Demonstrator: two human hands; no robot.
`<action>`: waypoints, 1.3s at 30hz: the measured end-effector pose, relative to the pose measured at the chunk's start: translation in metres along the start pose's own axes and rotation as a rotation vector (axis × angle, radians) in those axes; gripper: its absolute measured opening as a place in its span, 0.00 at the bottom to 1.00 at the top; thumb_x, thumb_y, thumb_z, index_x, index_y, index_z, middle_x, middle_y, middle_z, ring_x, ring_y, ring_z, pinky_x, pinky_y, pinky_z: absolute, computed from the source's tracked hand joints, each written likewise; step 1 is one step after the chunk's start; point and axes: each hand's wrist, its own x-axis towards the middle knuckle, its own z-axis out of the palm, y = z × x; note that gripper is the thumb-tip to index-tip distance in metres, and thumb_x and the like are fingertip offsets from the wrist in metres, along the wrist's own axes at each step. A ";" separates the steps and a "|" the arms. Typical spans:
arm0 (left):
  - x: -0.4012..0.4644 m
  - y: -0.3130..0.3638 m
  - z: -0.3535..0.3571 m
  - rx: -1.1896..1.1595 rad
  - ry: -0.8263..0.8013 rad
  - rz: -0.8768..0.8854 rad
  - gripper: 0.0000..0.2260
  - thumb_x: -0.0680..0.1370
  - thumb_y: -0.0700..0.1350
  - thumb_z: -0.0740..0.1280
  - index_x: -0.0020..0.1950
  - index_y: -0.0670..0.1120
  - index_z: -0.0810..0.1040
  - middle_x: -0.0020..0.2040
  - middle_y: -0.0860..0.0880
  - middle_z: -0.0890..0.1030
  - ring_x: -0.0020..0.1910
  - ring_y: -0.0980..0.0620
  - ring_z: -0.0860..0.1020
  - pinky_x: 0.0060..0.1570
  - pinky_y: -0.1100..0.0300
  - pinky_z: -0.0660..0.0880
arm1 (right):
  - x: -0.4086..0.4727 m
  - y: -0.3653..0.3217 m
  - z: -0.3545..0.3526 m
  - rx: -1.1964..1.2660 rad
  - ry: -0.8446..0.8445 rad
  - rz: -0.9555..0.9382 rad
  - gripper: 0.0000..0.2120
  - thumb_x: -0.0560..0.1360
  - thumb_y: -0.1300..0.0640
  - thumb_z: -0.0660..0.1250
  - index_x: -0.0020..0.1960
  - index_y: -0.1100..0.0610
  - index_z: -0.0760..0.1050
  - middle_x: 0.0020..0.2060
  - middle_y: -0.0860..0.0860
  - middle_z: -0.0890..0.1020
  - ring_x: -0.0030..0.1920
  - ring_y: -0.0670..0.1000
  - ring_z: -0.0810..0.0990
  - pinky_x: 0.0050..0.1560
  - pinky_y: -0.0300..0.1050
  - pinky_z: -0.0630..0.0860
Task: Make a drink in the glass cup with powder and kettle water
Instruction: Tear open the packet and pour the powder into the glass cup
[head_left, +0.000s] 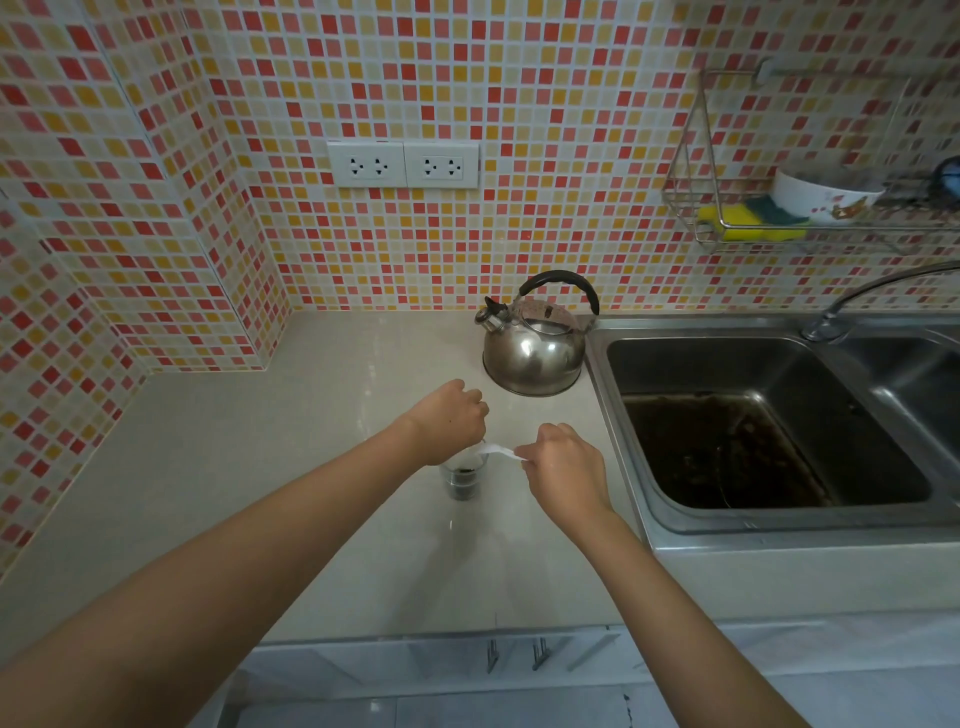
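A small glass cup (461, 483) stands on the pale counter (260, 467), with dark powder in its bottom. Both hands hold a white powder sachet (501, 452) stretched over the cup's mouth. My left hand (451, 422) pinches its left end directly above the cup and hides part of the rim. My right hand (563, 465) pinches the right end, just right of the cup. A steel kettle (535, 345) with a black handle sits behind the cup, close to the sink.
A steel sink (769, 436) with a dirty brown bottom lies right of the counter, a tap (852, 306) behind it. A wire wall rack (727, 208) holds a bowl and sponges. Two wall sockets (402, 164) sit above the counter.
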 end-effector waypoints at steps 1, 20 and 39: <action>0.000 0.000 0.001 -0.005 0.009 -0.005 0.10 0.75 0.41 0.70 0.56 0.44 0.80 0.52 0.45 0.79 0.49 0.47 0.75 0.42 0.57 0.66 | 0.000 0.000 0.000 0.003 -0.001 0.003 0.11 0.74 0.62 0.66 0.52 0.51 0.83 0.40 0.53 0.78 0.41 0.51 0.74 0.34 0.44 0.75; -0.011 -0.008 0.024 -0.206 0.082 -0.121 0.15 0.74 0.46 0.68 0.60 0.48 0.77 0.50 0.47 0.79 0.50 0.48 0.75 0.48 0.55 0.69 | -0.002 0.001 0.004 0.092 0.009 0.023 0.10 0.76 0.55 0.63 0.52 0.52 0.82 0.41 0.52 0.79 0.42 0.50 0.75 0.37 0.43 0.75; -0.028 -0.005 0.038 -0.513 0.114 -0.323 0.21 0.73 0.51 0.66 0.66 0.50 0.73 0.56 0.49 0.79 0.56 0.48 0.75 0.52 0.56 0.68 | 0.004 0.035 0.047 1.118 -0.178 1.005 0.03 0.68 0.70 0.69 0.36 0.64 0.77 0.34 0.60 0.82 0.32 0.58 0.81 0.35 0.47 0.77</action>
